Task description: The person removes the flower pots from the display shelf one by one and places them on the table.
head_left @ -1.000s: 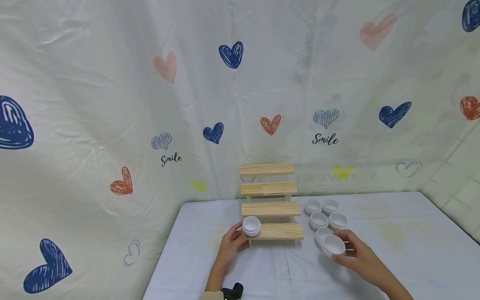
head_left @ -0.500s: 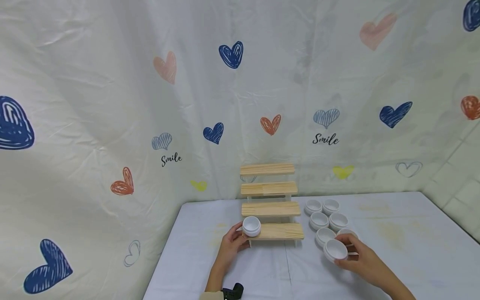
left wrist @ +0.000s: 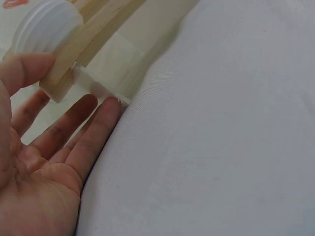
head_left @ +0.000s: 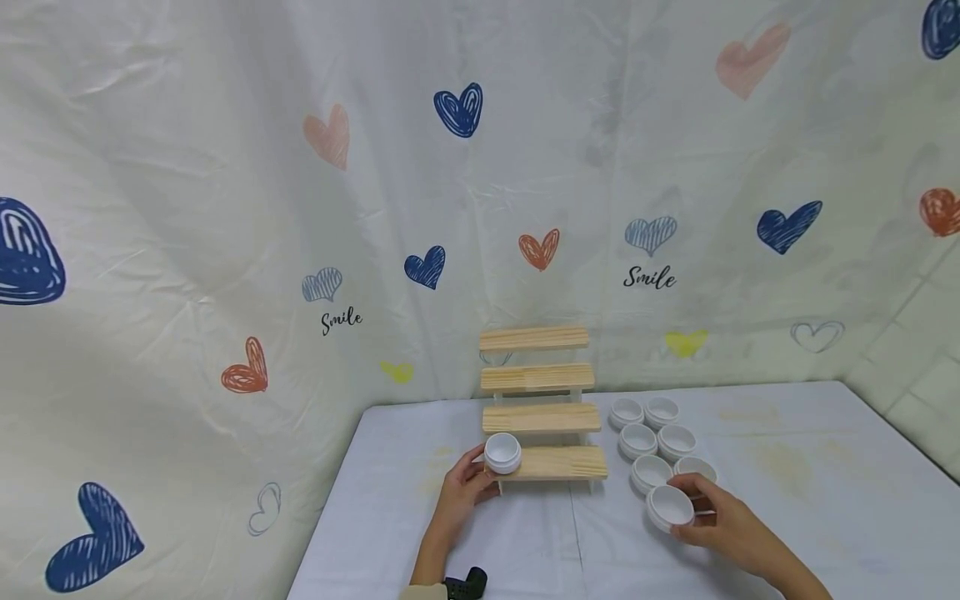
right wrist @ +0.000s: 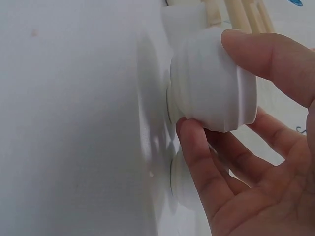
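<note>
My right hand (head_left: 723,521) holds a small white bowl (head_left: 670,507) between thumb and fingers, at the near end of a cluster of similar bowls. In the right wrist view, the thumb lies on one side of that bowl (right wrist: 209,83) and the fingertips on the other. My left hand (head_left: 460,496) grips the left end of the lowest step of a wooden tiered stand (head_left: 562,463). Another white bowl (head_left: 502,452) sits on that step, close by my left fingers. In the left wrist view, the thumb lies near the ridged bowl (left wrist: 49,27) at the board's end (left wrist: 61,81).
Several white bowls (head_left: 651,474) stand in two columns right of the stand. The stand's upper boards (head_left: 534,337) rise toward a heart-printed curtain (head_left: 540,167). A white cloth covers the table (head_left: 810,500).
My right hand has shifted slightly right and toward me with its bowl, then lowered a little. A bowl behind it has come into view. My left hand keeps its place.
</note>
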Demonstrator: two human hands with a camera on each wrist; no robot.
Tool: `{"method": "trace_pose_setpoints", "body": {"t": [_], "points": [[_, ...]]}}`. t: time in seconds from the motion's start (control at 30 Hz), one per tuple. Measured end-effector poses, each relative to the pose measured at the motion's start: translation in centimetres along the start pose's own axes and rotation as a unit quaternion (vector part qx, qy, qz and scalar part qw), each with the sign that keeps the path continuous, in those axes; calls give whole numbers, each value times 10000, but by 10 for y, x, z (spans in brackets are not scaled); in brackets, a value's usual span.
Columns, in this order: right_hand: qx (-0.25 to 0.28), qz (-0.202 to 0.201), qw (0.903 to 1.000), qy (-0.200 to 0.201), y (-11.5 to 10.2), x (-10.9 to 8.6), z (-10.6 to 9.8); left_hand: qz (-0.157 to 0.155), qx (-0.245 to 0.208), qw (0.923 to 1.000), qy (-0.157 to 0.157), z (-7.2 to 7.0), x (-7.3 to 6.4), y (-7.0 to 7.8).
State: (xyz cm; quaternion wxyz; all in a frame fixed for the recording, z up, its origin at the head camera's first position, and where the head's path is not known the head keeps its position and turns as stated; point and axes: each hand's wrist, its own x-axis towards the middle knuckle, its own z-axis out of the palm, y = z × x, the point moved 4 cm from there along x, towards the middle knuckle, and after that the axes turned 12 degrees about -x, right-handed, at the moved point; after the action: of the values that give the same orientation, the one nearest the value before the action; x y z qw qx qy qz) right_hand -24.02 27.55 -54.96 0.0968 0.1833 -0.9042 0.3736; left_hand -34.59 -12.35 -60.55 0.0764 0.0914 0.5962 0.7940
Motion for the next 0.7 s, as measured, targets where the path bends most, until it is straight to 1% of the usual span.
{"method": "trace_pose_setpoints", "body": {"t": [0.13, 0.27, 0.33, 0.53, 0.7], "points": [[54, -165, 9998, -17, 4, 0, 1, 25, 19, 10000, -21, 0, 0, 0], [79, -209, 9996, -170, 7, -1, 2, -19, -4, 10000, -4, 0, -1, -1], [62, -200, 9993, -300, 8, -1, 2, -18, -1, 10000, -4, -1, -1, 0], [40, 56, 9978, -655, 10, -2, 3, -26, -26, 10000, -24, -2, -1, -1], [-21, 61, 9970, -768, 9, -2, 2, -1, -34, 10000, -47, -1, -1, 0]]}}
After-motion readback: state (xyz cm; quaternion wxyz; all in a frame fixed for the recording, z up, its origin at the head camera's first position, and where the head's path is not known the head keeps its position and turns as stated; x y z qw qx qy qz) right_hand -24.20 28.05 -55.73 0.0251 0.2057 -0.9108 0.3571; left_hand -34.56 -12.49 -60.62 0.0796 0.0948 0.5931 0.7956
